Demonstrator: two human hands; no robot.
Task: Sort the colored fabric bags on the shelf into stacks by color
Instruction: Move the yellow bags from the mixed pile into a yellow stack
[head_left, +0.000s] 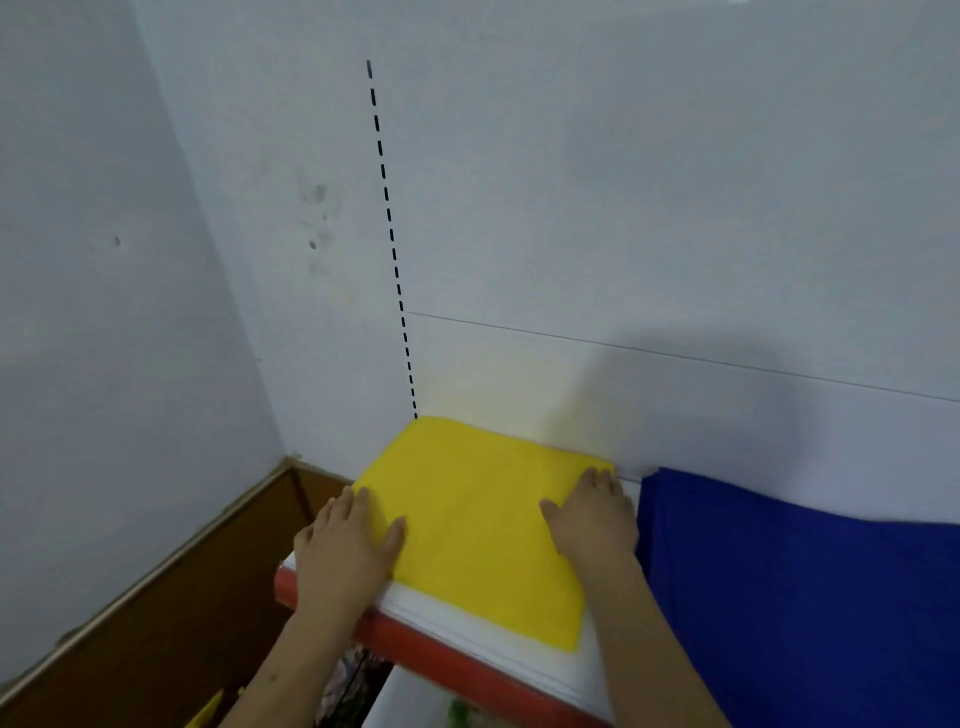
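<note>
A folded yellow fabric bag (478, 525) lies flat on the white shelf (498, 649) in the corner by the wall. My left hand (345, 551) rests flat on its left edge, fingers straight, thumb on the fabric. My right hand (595, 519) presses on its right edge, fingers stretched toward the wall. Blue fabric (800, 597) lies right beside the yellow bag and drapes over the shelf's front, touching my right forearm.
The shelf has a red front rail (441, 660). White walls close in behind and to the left. A brown wooden board (171, 613) slopes below at the left. Patterned items show dimly under the shelf.
</note>
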